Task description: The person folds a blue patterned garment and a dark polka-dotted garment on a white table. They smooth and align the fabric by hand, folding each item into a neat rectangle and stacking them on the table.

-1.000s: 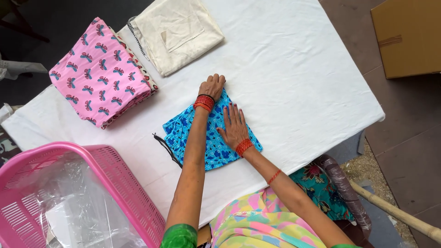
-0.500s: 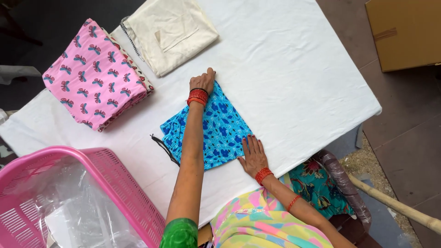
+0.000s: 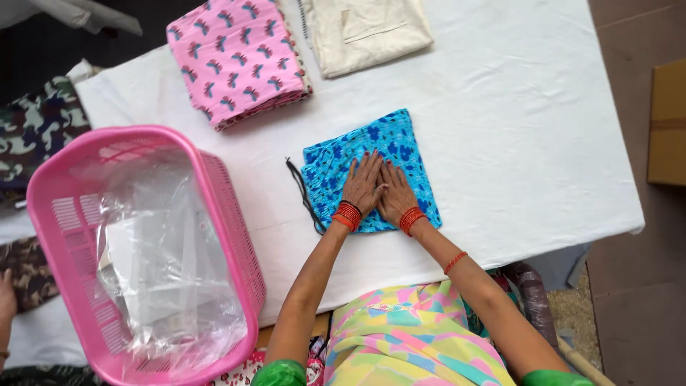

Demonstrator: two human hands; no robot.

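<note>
Fingers [image 3: 364, 171] of both hands cover the blue folded cloth's [image 3: 379, 146] middle (cord partly hidden).

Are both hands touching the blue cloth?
Touching. The head view shows the left hand and right hand lying flat, side by side, on the folded blue cloth, with no gap under them.

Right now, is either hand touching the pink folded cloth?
No. Both the left hand and the right hand lie flat on the blue folded cloth; the pink folded cloth sits apart, farther up the table.
</note>
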